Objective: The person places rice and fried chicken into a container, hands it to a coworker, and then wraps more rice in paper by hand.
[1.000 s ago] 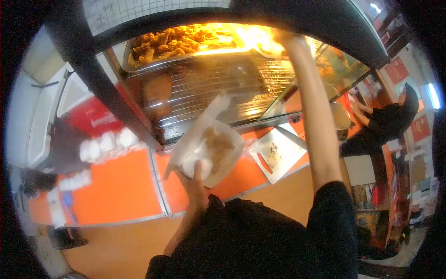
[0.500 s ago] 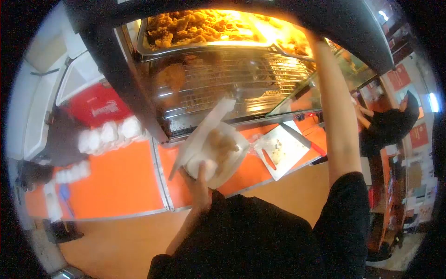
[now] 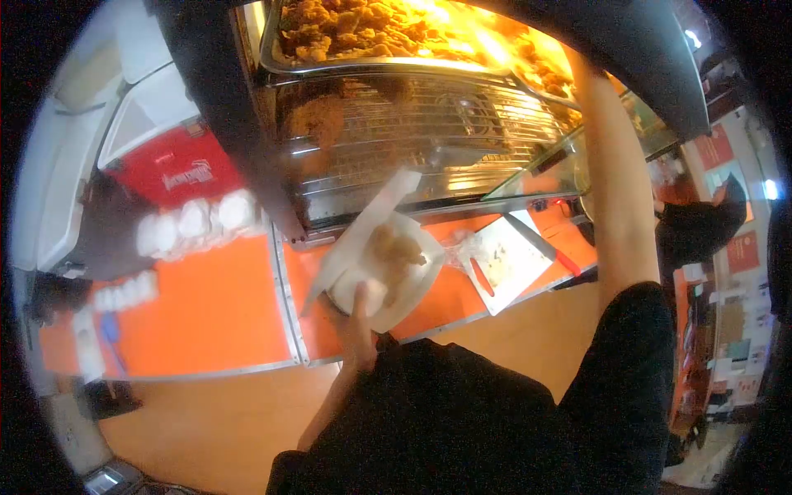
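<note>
My left hand [image 3: 356, 323] grips the near side of a white paper food box [image 3: 340, 266], its thumb over a small round white cup [image 3: 360, 294] inside. Brown fried pieces [image 3: 398, 257] lie in the box beside the cup. My right arm reaches up into the lit cabinet, where the hand is lost in glare at the right part of a metal tray [image 3: 388, 66] heaped with fried food [image 3: 355, 31]. Whether those fingers hold anything cannot be made out.
A white cutting board [image 3: 516, 268] with a red-handled knife [image 3: 568, 262] lies on the orange counter [image 3: 214, 318]. Rows of white items [image 3: 195, 221] stand at the left near a red box [image 3: 177, 169]. Another person [image 3: 701, 223] is at the right.
The view has shifted slightly, moving the cabinet and my right arm a little rightward in the picture. My left hand still holds the box, and my right arm still reaches into the cabinet.
</note>
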A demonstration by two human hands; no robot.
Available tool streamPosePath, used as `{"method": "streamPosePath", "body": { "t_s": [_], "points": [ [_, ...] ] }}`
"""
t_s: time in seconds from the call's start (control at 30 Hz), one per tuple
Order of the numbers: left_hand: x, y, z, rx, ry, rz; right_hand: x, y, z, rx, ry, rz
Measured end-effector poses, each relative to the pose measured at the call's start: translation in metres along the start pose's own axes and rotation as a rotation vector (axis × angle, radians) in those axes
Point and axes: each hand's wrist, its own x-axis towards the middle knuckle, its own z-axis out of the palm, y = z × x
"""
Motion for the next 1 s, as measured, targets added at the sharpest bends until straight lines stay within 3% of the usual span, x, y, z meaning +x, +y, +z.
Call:
{"method": "streamPosePath", "body": {
  "t_s": [0.8, 1.0],
  "points": [
    [-0.016, 0.000, -0.011, 0.068, 0.084, -0.096, 0.019, -0.020, 0.013, 0.041, -0.019, -0.017],
    [-0.014, -0.005, -0.004, 0.068, 0.060, -0.004, -0.004, 0.000, 0.007, 0.086, -0.007, -0.010]
  ]
}}
